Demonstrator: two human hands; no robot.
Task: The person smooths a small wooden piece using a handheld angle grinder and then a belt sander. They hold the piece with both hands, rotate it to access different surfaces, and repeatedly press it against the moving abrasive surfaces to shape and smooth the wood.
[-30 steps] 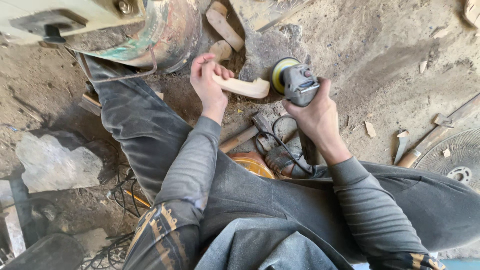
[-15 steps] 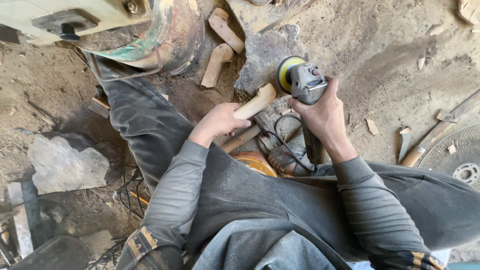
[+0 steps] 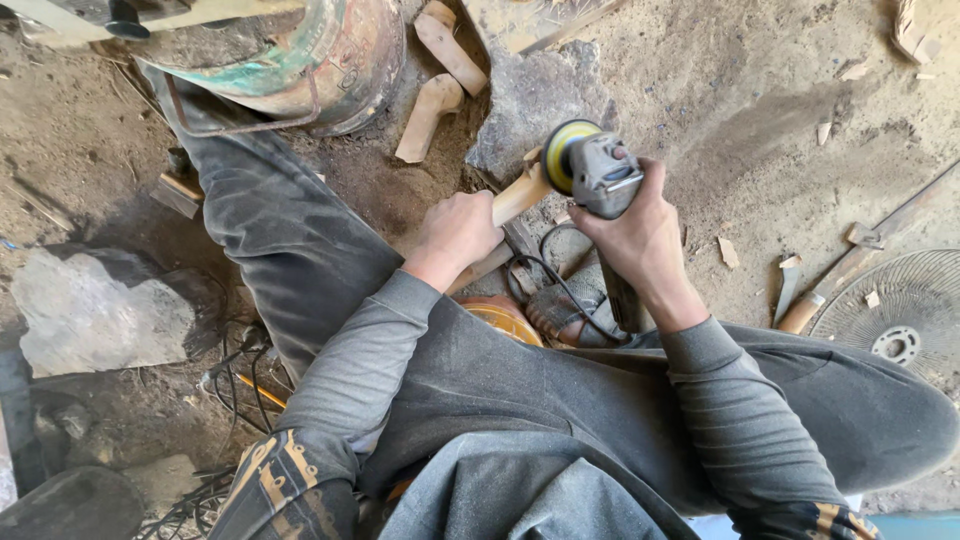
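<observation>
While the left hand (image 3: 462,232) grips a pale wooden piece (image 3: 517,196), the right hand (image 3: 640,235) clasps a grey angle grinder (image 3: 597,170), its yellow disc (image 3: 560,155) touching the wood's far end, just before a flat stone (image 3: 535,100).

One view only, from a camera on the person's head, looking almost straight down over the chest and lap onto the dirt floor (image 3: 760,130). It sits close: both forearms fill the lower middle, the left hand (image 3: 462,232) and right hand (image 3: 640,235) lie near the centre, and the legs reach the frame's edges.
</observation>
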